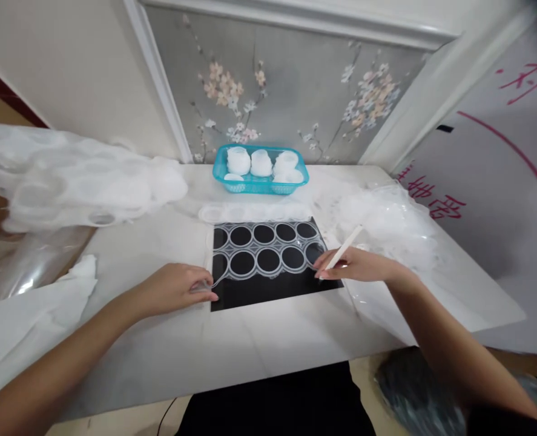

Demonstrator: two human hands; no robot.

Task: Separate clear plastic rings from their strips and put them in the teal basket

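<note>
A translucent sheet with rows of large round cut-outs [255, 261] lies over a black rectangular mat [272, 293] on the white table. At the sheet's left edge, my left hand [177, 289] pinches its corner between thumb and fingers. My right hand [359, 264] is closed around a white pen-like tool [346, 244], tilted with its lower end down by the mat's right side. The fingertips of that hand rest near the sheet's right edge. What the tool's tip looks like is too small to make out.
Behind the mat, a blue basket [254, 186] holds stacks of white round pieces [238, 161]. A whitish strip [254, 212] lies along the mat's far edge. Translucent scraps [386, 227] are heaped at right, and a bulky pile of holed sheets [91, 184] is at left.
</note>
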